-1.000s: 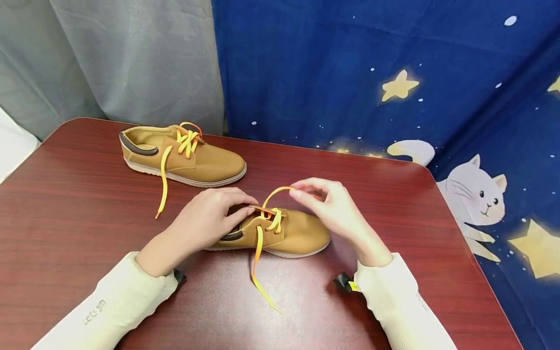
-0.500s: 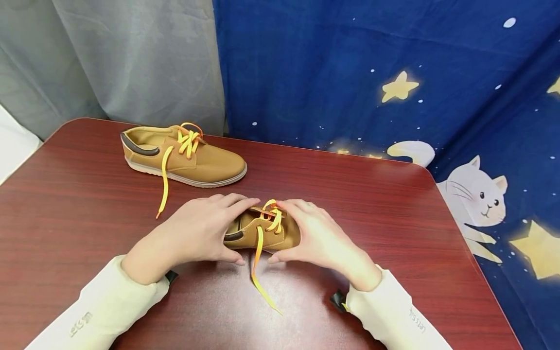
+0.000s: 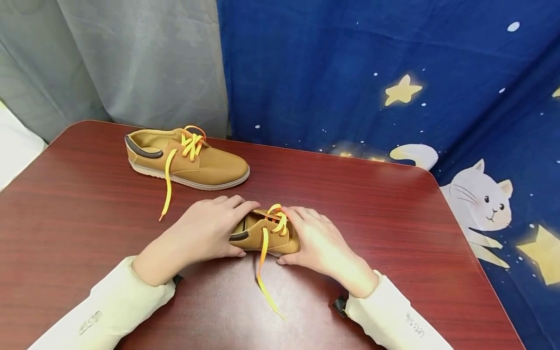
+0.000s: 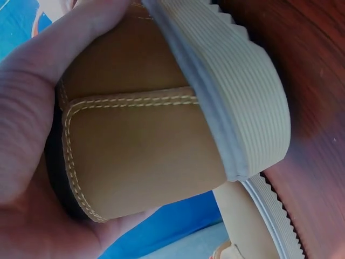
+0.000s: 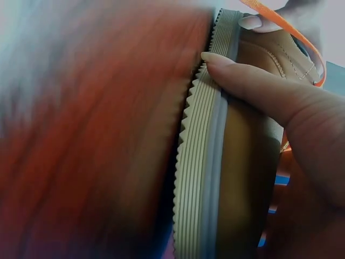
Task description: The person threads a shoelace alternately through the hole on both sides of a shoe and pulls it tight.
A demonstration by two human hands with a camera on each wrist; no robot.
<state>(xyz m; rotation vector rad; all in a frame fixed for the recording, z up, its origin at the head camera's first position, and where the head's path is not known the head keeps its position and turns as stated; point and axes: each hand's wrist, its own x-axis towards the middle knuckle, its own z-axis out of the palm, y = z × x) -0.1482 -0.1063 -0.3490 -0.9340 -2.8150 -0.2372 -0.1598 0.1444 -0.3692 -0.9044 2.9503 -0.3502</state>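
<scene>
A tan lace-up shoe (image 3: 253,234) lies in front of the person, held from both ends. Round its heel the left hand (image 3: 210,227) grips; the left wrist view shows the stitched heel (image 4: 140,151) between thumb and fingers. Over the toe end the right hand (image 3: 321,240) is curved, hiding the toe. In the right wrist view its thumb (image 5: 253,83) presses the side just above the ribbed sole (image 5: 197,172). One end of the yellow-orange lace (image 3: 264,253) hangs down the near side onto the table. The other end is hidden by the right hand.
A matching tan shoe (image 3: 218,163) stands farther back on the left, one lace (image 3: 168,187) trailing onto the table. The dark red table (image 3: 372,204) has a grey curtain (image 3: 157,58) and a blue starry curtain (image 3: 306,73) behind it.
The right hand has let go of the raised lace and moved down onto the toe end. The left hand has gone from pinching the shoe's opening to gripping round the heel.
</scene>
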